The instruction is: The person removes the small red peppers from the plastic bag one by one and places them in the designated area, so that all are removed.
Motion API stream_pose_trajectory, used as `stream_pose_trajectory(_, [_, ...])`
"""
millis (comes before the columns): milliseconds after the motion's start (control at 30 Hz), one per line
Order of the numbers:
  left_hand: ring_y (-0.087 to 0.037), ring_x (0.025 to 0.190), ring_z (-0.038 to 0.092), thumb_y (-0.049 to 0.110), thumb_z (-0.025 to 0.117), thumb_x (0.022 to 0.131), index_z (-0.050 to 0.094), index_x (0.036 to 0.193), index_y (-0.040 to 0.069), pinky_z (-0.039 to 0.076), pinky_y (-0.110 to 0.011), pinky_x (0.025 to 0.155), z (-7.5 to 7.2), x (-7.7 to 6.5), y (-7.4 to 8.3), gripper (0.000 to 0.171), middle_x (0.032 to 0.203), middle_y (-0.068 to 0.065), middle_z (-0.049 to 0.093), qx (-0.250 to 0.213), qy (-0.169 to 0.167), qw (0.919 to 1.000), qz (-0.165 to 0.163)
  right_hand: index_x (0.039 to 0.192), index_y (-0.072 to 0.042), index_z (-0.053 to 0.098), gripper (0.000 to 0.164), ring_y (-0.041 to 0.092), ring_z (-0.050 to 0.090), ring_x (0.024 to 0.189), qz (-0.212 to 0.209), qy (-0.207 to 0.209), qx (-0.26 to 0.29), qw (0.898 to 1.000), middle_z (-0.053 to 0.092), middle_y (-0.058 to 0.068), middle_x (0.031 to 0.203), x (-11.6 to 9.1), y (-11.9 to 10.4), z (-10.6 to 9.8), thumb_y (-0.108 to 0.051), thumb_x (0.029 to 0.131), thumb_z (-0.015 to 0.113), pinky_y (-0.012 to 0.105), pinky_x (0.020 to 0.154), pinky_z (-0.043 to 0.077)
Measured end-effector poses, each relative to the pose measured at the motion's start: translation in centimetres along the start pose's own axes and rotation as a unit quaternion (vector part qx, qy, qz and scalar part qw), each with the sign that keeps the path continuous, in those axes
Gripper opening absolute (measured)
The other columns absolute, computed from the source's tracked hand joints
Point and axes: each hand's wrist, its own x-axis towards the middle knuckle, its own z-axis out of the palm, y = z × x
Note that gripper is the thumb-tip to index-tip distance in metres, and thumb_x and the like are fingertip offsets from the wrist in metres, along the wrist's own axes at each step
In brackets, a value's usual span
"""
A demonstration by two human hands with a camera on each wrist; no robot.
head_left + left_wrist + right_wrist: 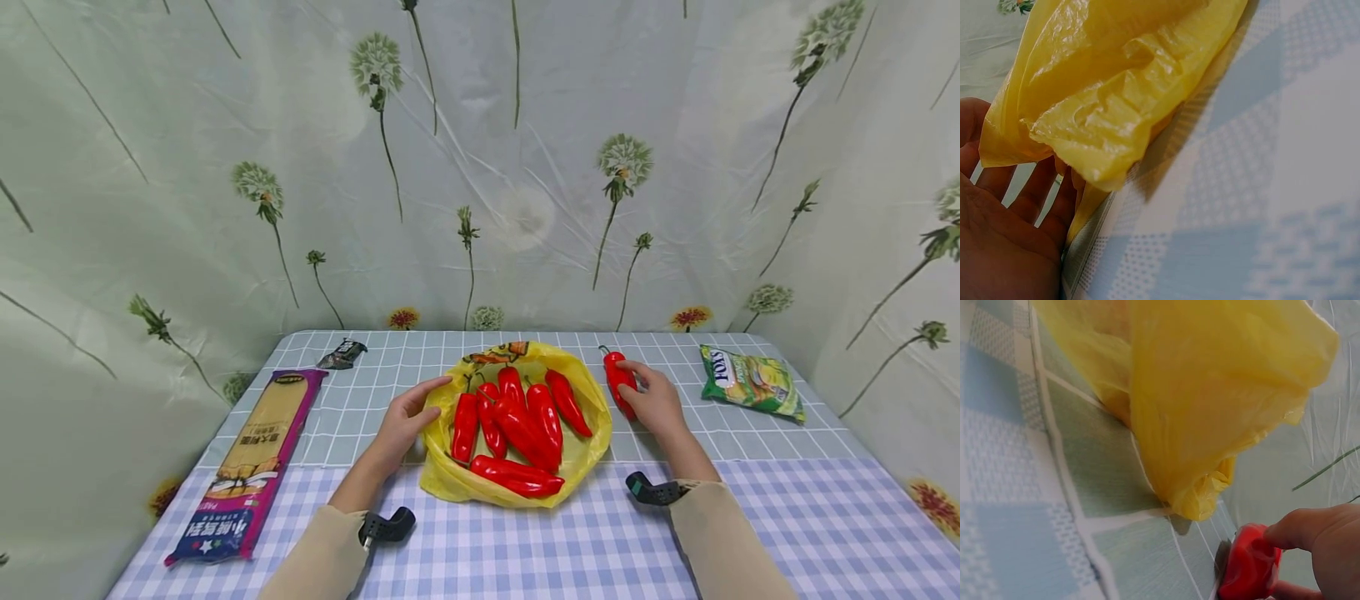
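In the head view, a yellow plastic bag (592,454) lies wide open at mid-table with several red peppers (522,429) inside. My left hand (405,419) is at the bag's left side, its fingers loosely bent against the plastic. From the left wrist, parts of those fingers (1035,194) are hidden behind the bag (1129,94). To the right of the bag, my right hand (654,402) holds a single red pepper (617,379) between thumb and fingers. That pepper (1250,562) appears against the tabletop in the right wrist view, apart from the bag (1210,406).
A long pasta packet (255,458) lies at the left, with a small black wrapper (342,354) beyond it. At the far right lies a green FOX'S candy bag (752,382). A dandelion-print curtain (525,208) rises behind the table.
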Motion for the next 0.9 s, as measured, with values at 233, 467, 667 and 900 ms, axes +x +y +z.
stream_pose_trajectory(233, [-0.035,0.146,0.037,0.010,0.056,0.098,0.050,0.145,0.006,0.041,-0.009,0.103,0.1,0.1,0.1,0.047,0.156,-0.015,0.043,-0.002,0.001,1.0000,-0.004,0.145,-0.012,0.051,0.049,0.045,0.036,0.139,-0.008,0.032,0.013,0.999,0.041,0.025,0.152,-0.3,-1.2,-0.7,-0.019,0.097,0.053,0.059,0.110,0.043])
stream_pose_trajectory(467, [-0.034,0.146,0.037,0.008,0.056,0.098,0.050,0.145,0.005,0.041,-0.010,0.104,0.1,0.1,0.1,0.048,0.156,-0.015,0.043,-0.007,-0.001,1.0000,-0.002,0.142,-0.012,0.053,0.047,0.042,0.040,0.135,-0.051,0.053,0.022,0.997,0.045,0.022,0.148,-1.3,-3.5,-1.2,-0.018,0.096,0.057,0.059,0.109,0.044])
stream_pose_trajectory(667, [-0.034,0.146,0.037,0.009,0.056,0.098,0.050,0.145,0.007,0.042,-0.010,0.104,0.0,0.1,0.0,0.047,0.156,-0.015,0.043,-0.008,-0.001,1.0000,-0.003,0.140,-0.014,0.055,0.045,0.039,0.043,0.133,-0.090,0.072,0.021,0.993,0.047,0.020,0.147,-2.1,-5.1,-1.4,-0.017,0.095,0.060,0.057,0.107,0.046])
stream_pose_trajectory(900, [-0.033,0.146,0.037,0.008,0.056,0.098,0.051,0.145,0.008,0.041,-0.009,0.104,-0.1,0.1,-0.1,0.047,0.156,-0.014,0.044,-0.004,0.001,1.0000,-0.006,0.135,-0.010,0.058,0.041,0.038,0.046,0.132,-0.154,0.080,0.047,0.984,0.047,0.019,0.148,-3.3,-6.9,-1.7,-0.012,0.094,0.059,0.057,0.105,0.049])
